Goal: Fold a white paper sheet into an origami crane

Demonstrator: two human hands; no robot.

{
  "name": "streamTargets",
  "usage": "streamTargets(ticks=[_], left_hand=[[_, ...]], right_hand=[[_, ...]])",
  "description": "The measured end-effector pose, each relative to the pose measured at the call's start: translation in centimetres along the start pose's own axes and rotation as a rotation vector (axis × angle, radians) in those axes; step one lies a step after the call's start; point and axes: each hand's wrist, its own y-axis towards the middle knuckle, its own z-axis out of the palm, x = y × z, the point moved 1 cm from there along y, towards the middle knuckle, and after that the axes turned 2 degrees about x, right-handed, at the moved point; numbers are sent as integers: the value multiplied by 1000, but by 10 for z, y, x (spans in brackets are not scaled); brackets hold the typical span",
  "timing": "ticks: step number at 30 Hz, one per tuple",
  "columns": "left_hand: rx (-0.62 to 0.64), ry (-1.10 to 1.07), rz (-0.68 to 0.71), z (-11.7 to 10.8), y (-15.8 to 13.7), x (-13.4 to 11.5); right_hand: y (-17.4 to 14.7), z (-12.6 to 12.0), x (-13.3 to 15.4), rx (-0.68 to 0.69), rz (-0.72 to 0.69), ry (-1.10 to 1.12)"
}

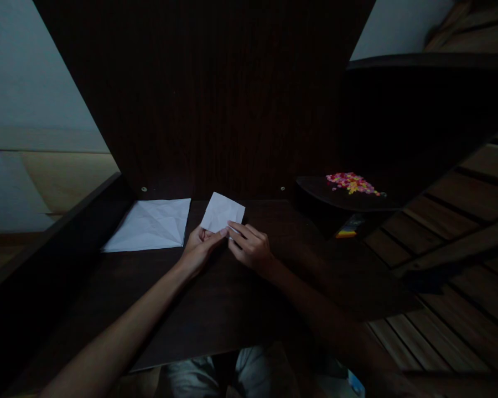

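A small piece of folded white paper (223, 211) is held up over the dark desk between both hands. My left hand (200, 247) grips its lower left edge, with the thumb lying across the front near the bottom corner. At the lower right edge, my right hand (251, 246) pinches the paper, its fingertips close to the left thumb. Faint creases run over the paper's face. To the left of my hands lie white paper sheets (151, 224), stacked flat and marked with diagonal fold lines.
The dark wooden desk (191, 309) has a raised side panel (66, 226) at left and a tall back panel (224, 99). At right, a small curved shelf (315, 190) bears a heap of pink, red and yellow pieces (351, 182). Wooden slats (452, 315) stand beyond.
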Motion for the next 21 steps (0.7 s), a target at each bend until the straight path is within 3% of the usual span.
streamTargets(ticks=[7, 14, 16, 19, 21], left_hand=[[-153, 43, 10, -7, 4, -1], [-97, -107, -88, -6, 0, -8], [-81, -110, -118, -5, -1, -11], [-42, -102, -158, -5, -1, -14], [-16, -94, -175, -6, -1, -14]], right_hand=[[4, -12, 3, -60, -61, 246], [9, -31, -25, -337, 388, 566], [12, -31, -34, -272, 419, 752], [15, -30, -40, 10, 350, 996], [17, -32, -41, 124, 335, 1052]])
